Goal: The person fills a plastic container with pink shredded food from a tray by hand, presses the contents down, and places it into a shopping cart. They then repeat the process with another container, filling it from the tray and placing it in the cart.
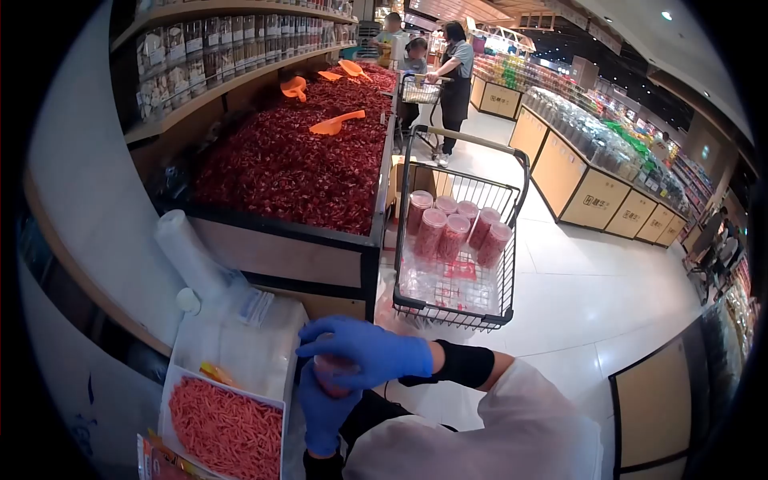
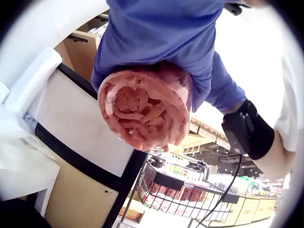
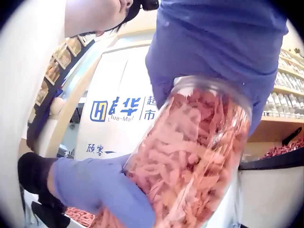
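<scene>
A clear jar (image 3: 190, 152) packed with pink-red strips is held between two blue-gloved hands. My left hand (image 1: 324, 412) grips its lower body; in the left wrist view the round base of the jar (image 2: 145, 111) shows below the glove (image 2: 161, 38). Over the top of the jar curls my right hand (image 1: 368, 350), its fingers around the rim end; the right wrist view shows this glove (image 3: 218, 47) covering the top, so the lid cannot be made out. A white tray of pink strips (image 1: 228, 424) lies to the left of the hands.
A shopping cart (image 1: 512, 240) holding several filled jars (image 1: 454, 232) stands ahead. Beyond the hands is a bin of dark red pieces (image 1: 296, 160) with orange scoops (image 1: 338, 122). Plastic bags (image 1: 240, 336) lie by the tray. People (image 1: 456, 80) stand behind the cart.
</scene>
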Available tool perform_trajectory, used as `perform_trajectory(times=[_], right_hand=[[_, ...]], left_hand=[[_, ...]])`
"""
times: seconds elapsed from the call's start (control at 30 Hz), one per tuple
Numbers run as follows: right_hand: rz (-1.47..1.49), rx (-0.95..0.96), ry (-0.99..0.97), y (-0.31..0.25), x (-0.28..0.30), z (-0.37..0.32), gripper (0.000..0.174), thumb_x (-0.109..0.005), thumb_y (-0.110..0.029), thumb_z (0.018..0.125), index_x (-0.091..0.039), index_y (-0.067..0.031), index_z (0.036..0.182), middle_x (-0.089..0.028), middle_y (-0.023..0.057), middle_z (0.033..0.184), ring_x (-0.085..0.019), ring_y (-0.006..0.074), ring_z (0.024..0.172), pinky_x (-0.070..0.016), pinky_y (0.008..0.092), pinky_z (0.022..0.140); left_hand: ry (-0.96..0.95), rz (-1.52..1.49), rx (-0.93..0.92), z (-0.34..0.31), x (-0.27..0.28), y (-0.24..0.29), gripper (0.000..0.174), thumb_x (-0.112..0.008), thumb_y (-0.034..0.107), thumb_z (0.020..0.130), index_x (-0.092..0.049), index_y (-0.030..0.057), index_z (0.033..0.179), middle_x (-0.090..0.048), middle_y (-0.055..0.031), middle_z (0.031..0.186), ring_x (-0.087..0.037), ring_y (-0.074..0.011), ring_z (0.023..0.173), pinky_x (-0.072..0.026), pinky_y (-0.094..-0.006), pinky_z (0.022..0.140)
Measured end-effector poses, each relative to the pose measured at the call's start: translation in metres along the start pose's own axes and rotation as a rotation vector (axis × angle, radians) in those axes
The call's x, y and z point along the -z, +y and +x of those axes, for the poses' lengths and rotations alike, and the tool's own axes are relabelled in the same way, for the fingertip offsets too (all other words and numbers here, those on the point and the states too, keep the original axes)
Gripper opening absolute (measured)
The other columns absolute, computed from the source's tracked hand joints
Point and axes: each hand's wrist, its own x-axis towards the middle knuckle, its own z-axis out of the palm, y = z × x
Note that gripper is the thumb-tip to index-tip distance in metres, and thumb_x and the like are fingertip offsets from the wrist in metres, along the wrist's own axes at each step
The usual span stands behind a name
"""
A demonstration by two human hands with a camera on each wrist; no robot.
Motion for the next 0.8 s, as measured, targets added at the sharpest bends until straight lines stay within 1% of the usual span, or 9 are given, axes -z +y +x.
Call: perform_trajectory(times=[0.13,0.2,0.33,0.37,0.47,0.5,0.67,0.73,0.8], right_hand=[[-0.063,-0.213,0.006,-0.011,0.014,-0.019,0.058,-0.076,-0.029,0.075,-0.059,-0.0086,0.126,-0.059,0.0139,0.122,-0.057,0.0315,0.114,-0.046,0.0396,0.099],[-0.107,-0.341,0.017,-0.013,0.023,-0.033,0.058,-0.078,-0.031,0.075,-0.059,-0.009,0.126,-0.059,0.0139,0.121,-0.057,0.0315,0.112,-0.0454,0.0393,0.099],[-0.215,-0.517,0.309,-0.013,0.074,-0.066,0.059,-0.083,-0.021,0.072,-0.06,-0.0094,0.126,-0.06,0.0098,0.115,-0.06,0.0248,0.106,-0.0472,0.0369,0.095],[-0.285,-0.64,0.399,-0.013,0.089,-0.072,0.059,-0.083,-0.016,0.073,-0.06,-0.0096,0.127,-0.059,0.0087,0.116,-0.06,0.0222,0.105,-0.0484,0.0347,0.093],[-0.52,-0.655,0.554,0.025,0.141,-0.102,0.055,-0.082,-0.019,0.075,-0.061,-0.0056,0.125,-0.064,0.0108,0.113,-0.061,0.0218,0.105,-0.0492,0.0328,0.091],[-0.736,-0.672,0.531,0.045,0.161,-0.11,0.056,-0.08,-0.025,0.074,-0.061,-0.0009,0.121,-0.065,0.0126,0.098,-0.064,0.0249,0.089,-0.0522,0.0356,0.08],[-0.997,-1.077,0.19,0.14,0.256,-0.149,0.049,-0.076,-0.038,0.071,-0.068,0.0022,0.098,-0.069,0.0241,0.087,-0.069,0.0376,0.083,-0.0537,0.0443,0.073],[-1.106,-0.944,0.205,0.211,0.302,-0.198,0.053,-0.079,-0.036,0.07,-0.068,0.0037,0.102,-0.069,0.0264,0.093,-0.068,0.0385,0.086,-0.0533,0.0452,0.075],[-1.04,-1.198,0.141,0.234,0.32,-0.197,0.08,-0.084,-0.045,0.067,-0.06,0.0072,0.123,-0.065,0.0262,0.118,-0.063,0.0342,0.111,-0.0494,0.0404,0.094]], left_hand=[[-0.145,-0.293,0.24,-0.003,-0.007,-0.02,0.08,-0.088,0.026,0.063,-0.05,0.0008,0.129,-0.061,-0.0162,0.12,-0.063,-0.029,0.108,-0.0504,-0.0366,0.091],[-0.196,-0.125,0.004,-0.004,-0.008,-0.011,0.097,-0.09,0.026,0.062,-0.041,-0.0014,0.141,-0.052,-0.0197,0.137,-0.054,-0.03,0.123,-0.0443,-0.0376,0.102],[-0.102,-0.288,0.085,-0.008,0.018,-0.024,0.095,-0.084,0.013,0.069,-0.032,-0.0036,0.147,-0.04,-0.0197,0.149,-0.043,-0.0286,0.135,-0.0354,-0.0395,0.112],[0.032,-0.389,0.082,-0.01,0.021,-0.027,0.065,-0.072,0.009,0.083,-0.043,-0.0039,0.141,-0.055,-0.0188,0.136,-0.054,-0.0267,0.124,-0.0404,-0.0382,0.108],[0.207,-0.384,0.406,-0.015,0.063,-0.031,0.034,-0.06,0.013,0.095,-0.058,-0.0029,0.124,-0.069,-0.015,0.111,-0.065,-0.0228,0.105,-0.0488,-0.033,0.095],[0.241,-0.372,0.44,-0.016,0.064,-0.031,0.034,-0.06,0.013,0.095,-0.058,-0.0029,0.124,-0.069,-0.015,0.111,-0.065,-0.0228,0.105,-0.0488,-0.033,0.095],[0.603,-0.643,0.329,-0.026,0.087,-0.045,0.022,-0.056,0.023,0.099,-0.065,0.0044,0.092,-0.07,-0.0054,0.085,-0.065,-0.0121,0.077,-0.0467,-0.0251,0.07],[0.608,-0.658,0.281,-0.035,0.098,-0.053,0.036,-0.05,0.03,0.102,-0.065,0.0016,0.086,-0.07,-0.0073,0.081,-0.064,-0.0119,0.074,-0.0456,-0.0249,0.067],[0.603,-0.789,0.246,-0.046,0.106,-0.067,0.035,-0.047,0.028,0.103,-0.067,0.0001,0.093,-0.072,-0.0125,0.09,-0.066,-0.0154,0.079,-0.0488,-0.0269,0.076]])
